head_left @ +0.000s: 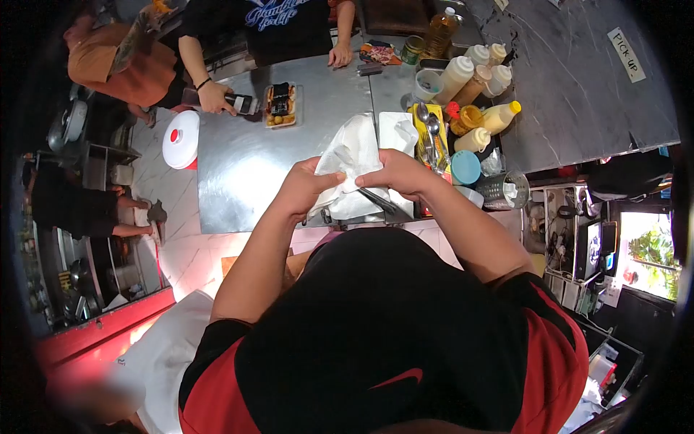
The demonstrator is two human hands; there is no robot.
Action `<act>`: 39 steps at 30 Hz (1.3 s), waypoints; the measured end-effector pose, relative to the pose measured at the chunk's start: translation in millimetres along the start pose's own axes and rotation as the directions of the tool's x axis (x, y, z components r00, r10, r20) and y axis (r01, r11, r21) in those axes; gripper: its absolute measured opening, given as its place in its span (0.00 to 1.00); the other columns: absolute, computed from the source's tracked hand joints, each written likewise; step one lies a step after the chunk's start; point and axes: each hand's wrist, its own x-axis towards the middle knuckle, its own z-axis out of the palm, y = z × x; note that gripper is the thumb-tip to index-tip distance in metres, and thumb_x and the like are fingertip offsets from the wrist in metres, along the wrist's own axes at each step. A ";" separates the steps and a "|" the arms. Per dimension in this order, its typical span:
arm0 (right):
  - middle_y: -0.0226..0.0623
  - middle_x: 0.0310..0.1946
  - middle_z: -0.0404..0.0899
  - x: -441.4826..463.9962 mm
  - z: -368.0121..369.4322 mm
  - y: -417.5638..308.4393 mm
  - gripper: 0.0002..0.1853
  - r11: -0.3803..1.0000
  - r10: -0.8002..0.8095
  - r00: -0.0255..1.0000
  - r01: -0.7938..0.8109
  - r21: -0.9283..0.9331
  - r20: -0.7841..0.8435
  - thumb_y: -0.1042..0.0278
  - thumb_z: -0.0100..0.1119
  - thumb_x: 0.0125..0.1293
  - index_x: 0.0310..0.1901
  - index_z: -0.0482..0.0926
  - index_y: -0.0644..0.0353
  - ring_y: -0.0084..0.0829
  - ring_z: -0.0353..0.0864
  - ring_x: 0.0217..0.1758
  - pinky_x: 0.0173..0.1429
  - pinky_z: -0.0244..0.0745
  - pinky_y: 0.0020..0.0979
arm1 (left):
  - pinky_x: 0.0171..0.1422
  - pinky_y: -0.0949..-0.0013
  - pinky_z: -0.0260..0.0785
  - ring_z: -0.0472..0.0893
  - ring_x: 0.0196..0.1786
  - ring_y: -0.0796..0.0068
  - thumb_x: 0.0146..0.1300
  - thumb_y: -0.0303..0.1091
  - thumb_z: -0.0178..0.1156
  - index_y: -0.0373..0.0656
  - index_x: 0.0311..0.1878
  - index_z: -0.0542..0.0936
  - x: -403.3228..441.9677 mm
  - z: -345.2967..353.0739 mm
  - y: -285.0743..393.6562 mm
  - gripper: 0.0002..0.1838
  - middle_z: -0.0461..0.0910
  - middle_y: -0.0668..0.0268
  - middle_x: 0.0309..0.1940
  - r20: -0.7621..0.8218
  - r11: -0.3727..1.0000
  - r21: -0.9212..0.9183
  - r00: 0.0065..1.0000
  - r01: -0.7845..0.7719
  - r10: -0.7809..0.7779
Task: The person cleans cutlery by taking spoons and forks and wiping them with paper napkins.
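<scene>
Head view: cutlery [433,126] and bottles [456,77] sit near held paper [348,144].

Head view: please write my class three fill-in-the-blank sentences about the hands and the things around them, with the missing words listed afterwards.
1. The left hand and right hand grip a crumpled sheet coloured ____.
2. The round white lid has a knob coloured ____.
3. The sign on the grey counter reads "____".

Missing words: white; red; PICK-UP.
</scene>
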 end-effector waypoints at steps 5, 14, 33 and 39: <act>0.37 0.57 0.87 -4.4 9.0 -3.7 0.29 0.998 -0.004 1.000 0.006 0.060 -0.029 0.69 0.76 0.67 0.67 0.79 0.66 0.28 0.85 0.57 0.66 0.79 0.33 | 0.56 0.63 0.84 0.90 0.48 0.67 0.69 0.24 0.70 0.27 0.62 0.81 0.9 -1.8 -1.2 0.21 0.89 0.54 0.50 -0.025 0.999 -0.040 1.000 -0.017 0.016; 0.28 0.50 0.88 -8.7 14.9 -19.8 0.25 0.989 0.109 0.988 -0.119 -0.089 -0.112 0.67 0.73 0.69 0.66 0.81 0.58 0.19 0.85 0.45 0.36 0.80 0.26 | 0.56 0.62 0.84 0.90 0.48 0.65 0.70 0.21 0.68 0.26 0.61 0.81 8.3 -4.8 -8.8 0.17 0.89 0.52 0.51 -0.080 0.985 -0.165 0.996 -0.053 0.041; 0.41 0.35 0.90 -0.8 6.3 -24.1 0.26 0.898 0.009 0.982 -0.092 -0.430 -0.190 0.48 0.75 0.67 0.53 0.89 0.65 0.32 0.89 0.30 0.36 0.84 0.34 | 0.55 0.67 0.82 0.88 0.49 0.73 0.71 0.28 0.71 0.33 0.62 0.84 15.3 0.7 -14.1 0.19 0.89 0.60 0.51 -0.103 0.995 0.021 0.989 -0.101 0.103; 0.41 0.32 0.89 -1.6 -5.9 -36.1 0.23 0.891 -0.074 0.960 -0.058 -0.450 -0.270 0.50 0.72 0.69 0.52 0.89 0.66 0.32 0.86 0.26 0.34 0.81 0.37 | 0.49 0.66 0.84 0.87 0.49 0.70 0.72 0.30 0.69 0.36 0.75 0.71 2.9 -1.6 -6.4 0.31 0.86 0.58 0.57 0.006 0.986 0.030 0.986 -0.166 0.165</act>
